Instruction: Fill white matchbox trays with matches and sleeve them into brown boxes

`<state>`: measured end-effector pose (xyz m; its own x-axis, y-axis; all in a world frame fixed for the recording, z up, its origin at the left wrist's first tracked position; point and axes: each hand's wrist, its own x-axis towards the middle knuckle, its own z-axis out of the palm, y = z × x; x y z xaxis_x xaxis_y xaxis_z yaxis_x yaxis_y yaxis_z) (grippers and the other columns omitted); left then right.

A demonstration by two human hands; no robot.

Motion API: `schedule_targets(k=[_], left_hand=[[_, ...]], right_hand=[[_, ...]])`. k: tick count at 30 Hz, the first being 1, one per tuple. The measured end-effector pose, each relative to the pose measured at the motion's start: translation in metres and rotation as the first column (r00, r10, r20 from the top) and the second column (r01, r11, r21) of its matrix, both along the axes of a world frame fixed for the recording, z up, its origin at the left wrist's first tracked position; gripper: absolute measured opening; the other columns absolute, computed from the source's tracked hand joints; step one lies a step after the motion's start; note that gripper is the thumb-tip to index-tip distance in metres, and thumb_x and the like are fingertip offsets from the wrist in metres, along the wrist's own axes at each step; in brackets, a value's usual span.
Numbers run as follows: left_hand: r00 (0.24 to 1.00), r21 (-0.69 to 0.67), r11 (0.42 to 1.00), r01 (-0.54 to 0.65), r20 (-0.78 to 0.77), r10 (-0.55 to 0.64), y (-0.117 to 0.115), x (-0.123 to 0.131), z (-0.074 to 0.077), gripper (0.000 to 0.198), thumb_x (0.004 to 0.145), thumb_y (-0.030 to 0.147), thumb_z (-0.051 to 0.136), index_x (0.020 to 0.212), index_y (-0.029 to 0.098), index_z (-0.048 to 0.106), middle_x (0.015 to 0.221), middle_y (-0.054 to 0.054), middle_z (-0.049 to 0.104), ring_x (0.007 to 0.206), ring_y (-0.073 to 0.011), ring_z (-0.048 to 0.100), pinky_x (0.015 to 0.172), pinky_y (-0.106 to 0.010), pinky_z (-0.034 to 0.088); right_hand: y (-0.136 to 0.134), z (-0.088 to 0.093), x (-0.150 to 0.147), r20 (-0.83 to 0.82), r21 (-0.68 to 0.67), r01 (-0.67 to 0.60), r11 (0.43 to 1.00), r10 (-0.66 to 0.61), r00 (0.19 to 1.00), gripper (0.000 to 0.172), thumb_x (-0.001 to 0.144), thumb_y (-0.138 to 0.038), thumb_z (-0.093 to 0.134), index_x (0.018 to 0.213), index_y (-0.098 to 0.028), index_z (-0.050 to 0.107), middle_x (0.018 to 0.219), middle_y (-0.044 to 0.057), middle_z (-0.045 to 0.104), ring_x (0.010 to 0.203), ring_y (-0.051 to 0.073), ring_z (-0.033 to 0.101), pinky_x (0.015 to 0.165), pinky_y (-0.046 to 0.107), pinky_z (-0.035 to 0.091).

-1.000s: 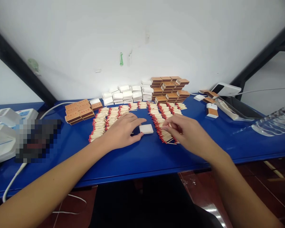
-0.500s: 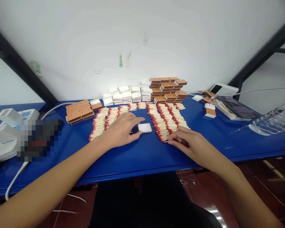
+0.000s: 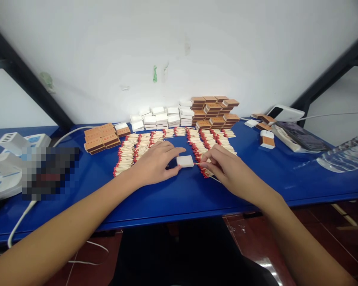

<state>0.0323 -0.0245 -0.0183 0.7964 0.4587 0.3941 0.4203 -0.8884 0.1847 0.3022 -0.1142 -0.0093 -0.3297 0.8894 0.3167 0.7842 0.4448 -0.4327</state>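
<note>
Red-headed, one match (image 3: pixel 196 163) is pointing lengthwise left, right hand (image 3: pixel 225 165) pinching it. Left hand (image 3: pixel 157 163) is gaping beside one tray (image 3: pixel 185 161).

The left hand (image 3: pixel 158 163) covers part of the left rows of matches (image 3: pixel 126 155), and whether its index finger touches the small white box (image 3: pixel 185 161) cannot be told. The right hand (image 3: pixel 226 165) hides some of the right rows of matches (image 3: pixel 197 149) and most of what it pinches: only a red match tip (image 3: pixel 196 163) shows, too small to count. Print on the brown matchboxes (image 3: pixel 103 139) is too fine to read. A dark object (image 3: pixel 49 174) at left is pixelated beyond recognition. The left edge crops the white power strip (image 3: pixel 1 184); the right edge cuts through the clear plastic (image 3: pixel 343 155). Both forearms run out of view.
</note>
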Motion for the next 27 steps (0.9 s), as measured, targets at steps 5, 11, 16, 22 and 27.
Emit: schedule_targets(k=[5, 11, 16, 22, 27], left_hand=[[1.000, -0.016, 1.000, 0.011, -0.020, -0.011, 0.000, 0.000, 0.002, 0.044, 0.104, 0.032, 0.068, 0.145, 0.016, 0.065, 0.116, -0.012, 0.076, 0.112, -0.0306, 0.069, 0.105, -0.049, 0.055], [1.000, 0.002, 1.000, 0.003, -0.018, -0.003, 0.000, 0.000, 0.000, 0.042, 0.105, 0.032, 0.065, 0.145, 0.017, 0.064, 0.113, -0.011, 0.075, 0.110, -0.0294, 0.070, 0.103, -0.048, 0.056], [1.000, 0.010, 1.000, 0.016, -0.020, -0.015, -0.001, 0.000, -0.001, 0.046, 0.105, 0.030, 0.067, 0.148, 0.015, 0.063, 0.118, -0.013, 0.076, 0.114, -0.0300, 0.069, 0.104, -0.048, 0.057], [1.000, -0.002, 1.000, 0.015, -0.019, -0.015, 0.002, -0.001, -0.002, 0.046, 0.105, 0.033, 0.067, 0.148, 0.018, 0.063, 0.119, -0.012, 0.076, 0.113, -0.0299, 0.070, 0.105, -0.049, 0.057], [1.000, 0.002, 1.000, -0.001, -0.020, 0.001, 0.003, -0.002, 0.000, 0.046, 0.104, 0.032, 0.067, 0.147, 0.016, 0.064, 0.118, -0.013, 0.077, 0.116, -0.0312, 0.069, 0.105, -0.049, 0.057]], right_hand=[[0.025, -0.003, -0.031, 0.168, 0.077, 0.015, 0.997, -0.028, 0.985, 0.013, 0.112, -0.026, 0.052, 0.105, -0.023, 0.062, 0.109, 0.010, 0.068, 0.094, 0.026, 0.068, 0.079, 0.038, 0.050], [0.014, 0.000, -0.017, 0.093, 0.122, 0.047, 0.991, -0.059, 0.994, 0.016, 0.113, -0.028, 0.052, 0.107, -0.023, 0.066, 0.105, 0.007, 0.069, 0.087, 0.023, 0.067, 0.078, 0.036, 0.050], [-0.032, -0.008, 0.025, 0.059, 0.062, 0.186, 0.981, -0.190, 0.980, 0.023, 0.109, -0.041, 0.064, 0.094, -0.025, 0.068, 0.089, 0.003, 0.065, 0.073, 0.020, 0.060, 0.069, 0.035, 0.046], [-0.048, -0.025, 0.026, 0.038, -0.008, 0.171, 0.985, -0.171, 0.985, 0.019, 0.108, -0.042, 0.066, 0.099, -0.026, 0.071, 0.087, 0.002, 0.063, 0.072, 0.020, 0.058, 0.068, 0.034, 0.048], [-0.043, -0.020, 0.020, 0.049, -0.009, 0.143, 0.990, -0.142, 0.989, 0.020, 0.110, -0.035, 0.060, 0.094, -0.025, 0.067, 0.093, 0.004, 0.068, 0.073, 0.019, 0.062, 0.069, 0.034, 0.049]])
